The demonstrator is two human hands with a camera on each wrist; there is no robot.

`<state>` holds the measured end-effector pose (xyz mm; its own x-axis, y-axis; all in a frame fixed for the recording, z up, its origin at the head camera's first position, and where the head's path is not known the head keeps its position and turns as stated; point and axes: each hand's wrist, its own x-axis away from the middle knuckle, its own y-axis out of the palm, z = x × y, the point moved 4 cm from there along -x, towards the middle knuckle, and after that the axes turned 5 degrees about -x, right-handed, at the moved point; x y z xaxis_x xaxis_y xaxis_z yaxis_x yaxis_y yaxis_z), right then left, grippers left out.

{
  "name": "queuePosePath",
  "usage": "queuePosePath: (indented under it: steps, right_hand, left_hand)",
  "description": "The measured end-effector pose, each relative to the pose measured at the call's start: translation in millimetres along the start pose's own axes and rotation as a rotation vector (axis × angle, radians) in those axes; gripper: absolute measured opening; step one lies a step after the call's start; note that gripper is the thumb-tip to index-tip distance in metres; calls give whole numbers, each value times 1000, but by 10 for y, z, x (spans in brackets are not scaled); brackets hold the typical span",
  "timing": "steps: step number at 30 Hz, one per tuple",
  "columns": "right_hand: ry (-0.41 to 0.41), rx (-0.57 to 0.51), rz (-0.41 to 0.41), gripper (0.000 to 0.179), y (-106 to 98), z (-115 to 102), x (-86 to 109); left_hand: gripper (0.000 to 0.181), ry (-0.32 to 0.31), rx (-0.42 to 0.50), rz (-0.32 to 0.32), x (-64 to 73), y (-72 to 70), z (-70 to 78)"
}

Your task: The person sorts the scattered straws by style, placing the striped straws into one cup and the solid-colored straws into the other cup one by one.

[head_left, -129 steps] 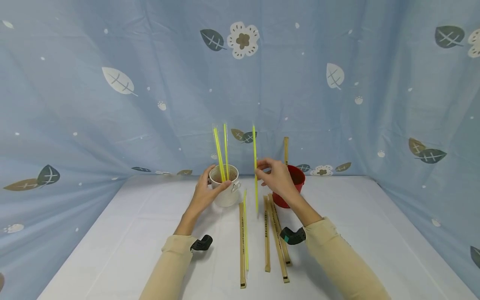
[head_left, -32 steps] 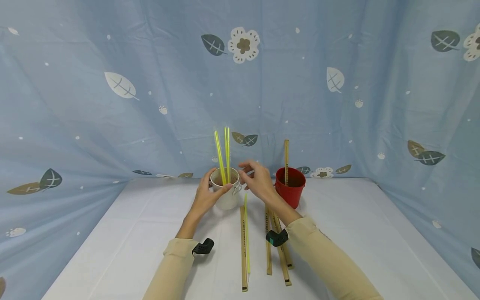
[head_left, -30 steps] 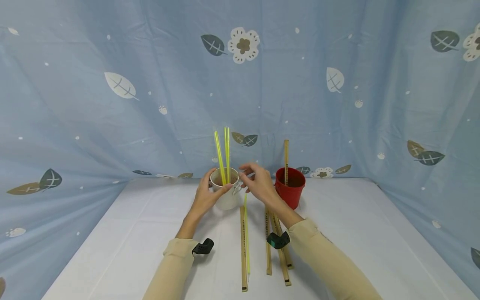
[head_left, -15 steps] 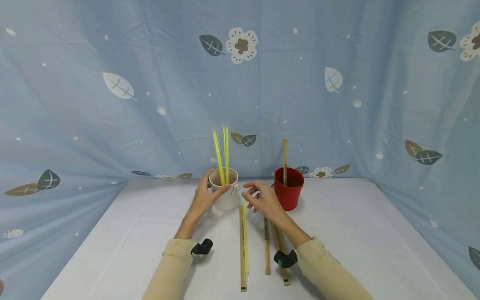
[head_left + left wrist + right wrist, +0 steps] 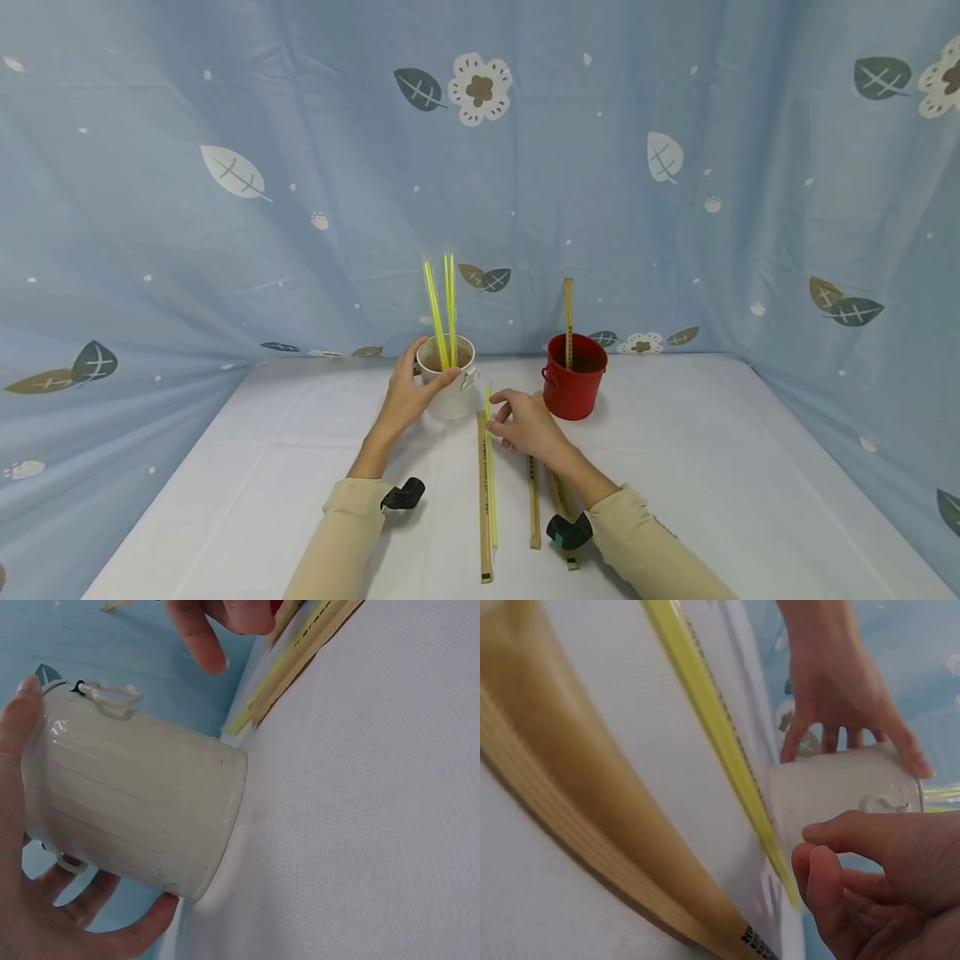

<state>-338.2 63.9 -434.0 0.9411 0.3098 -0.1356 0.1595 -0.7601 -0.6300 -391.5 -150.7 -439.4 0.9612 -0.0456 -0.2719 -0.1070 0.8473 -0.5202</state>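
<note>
1. Near mid-frame, the left hand's grip [image 5: 407,397] curls round the white pail [image 5: 452,404], yellow sticks [image 5: 437,317] standing inside.
2. Right of it, the right hand's grip [image 5: 525,427], slightly parted and holding nothing, hovers near a loose yellow stick [image 5: 492,500] on the desk [image 5: 675,442].

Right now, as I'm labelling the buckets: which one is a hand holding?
The white bucket, gripped by the left hand, with yellow sticks inside; no hand grips the red bucket.
</note>
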Motion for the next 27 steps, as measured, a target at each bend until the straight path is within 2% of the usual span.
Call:
queuePosePath:
  steps: [7, 9, 17, 23, 27]
  right_hand:
    - [-31, 109, -11, 42, 60, 33, 4]
    - [-20, 129, -16, 43, 60, 46, 4]
    - [81, 90, -34, 45, 28, 99, 10]
    - [2, 109, -14, 48, 76, 55, 7]
    - [7, 104, -29, 50, 103, 39, 22]
  left_hand:
    - [88, 8, -1, 5, -1, -4, 10]
    - [88, 9, -6, 6, -2, -6, 9]
    - [87, 4, 1, -1, -2, -10, 4]
    - [87, 4, -11, 1, 1, -6, -1]
    - [87, 11, -15, 4, 12, -8, 20]
